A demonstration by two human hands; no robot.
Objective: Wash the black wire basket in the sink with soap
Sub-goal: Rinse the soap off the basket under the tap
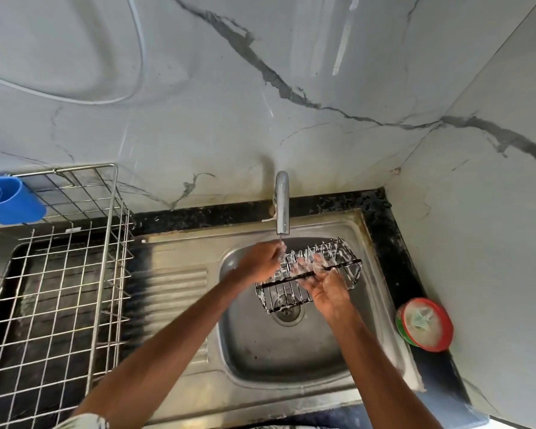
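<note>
The black wire basket (pixel 291 292), rectangular and flecked with white soap foam, is held tilted above the drain of the steel sink (pixel 260 345). My left hand (pixel 260 261) grips its left end, right under the spout of the tap (pixel 282 209), where a thin stream of water falls. My right hand (pixel 328 289) is soapy and closed over the basket's near long rim, fingers reaching inside the wires.
A round red-rimmed tub of dish soap (pixel 424 325) sits on the black counter right of the sink. A large metal wire dish rack (pixel 59 274) with a blue plastic holder (pixel 10 199) stands on the left. Marble-patterned walls (pixel 322 88) close in behind and at the right.
</note>
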